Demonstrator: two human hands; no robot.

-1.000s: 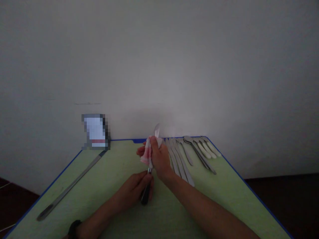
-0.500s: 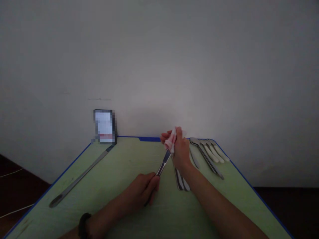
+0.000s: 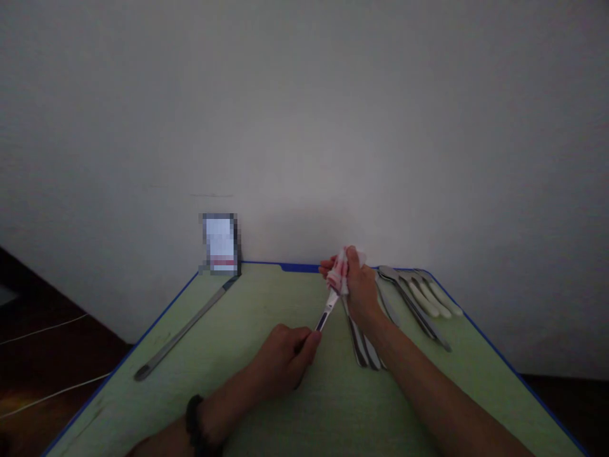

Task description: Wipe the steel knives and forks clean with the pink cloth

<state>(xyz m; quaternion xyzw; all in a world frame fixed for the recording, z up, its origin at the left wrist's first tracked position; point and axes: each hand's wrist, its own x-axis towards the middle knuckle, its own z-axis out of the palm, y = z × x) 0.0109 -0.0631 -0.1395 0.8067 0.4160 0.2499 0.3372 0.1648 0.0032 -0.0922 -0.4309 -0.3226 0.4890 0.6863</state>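
My left hand is closed round the handle of a metal table knife, which slants up and away above the table. Its far end disappears into a pink and white cloth. That cloth is bunched in my right hand, its fingers wrapped about it and the blade. Below my right wrist lie several metal utensils, their far ends partly hidden by the hand and forearm.
Metal spoons and white-handled cutlery lie at the table's back right. Another long knife lies at the left, near a propped-up, pixelated phone. The green table has a blue edge and stands against a wall.
The view has swung left, so everything sits further right in the picture. Both hands keep their hold on the knife and cloth; the knife's handle looks slightly turned.
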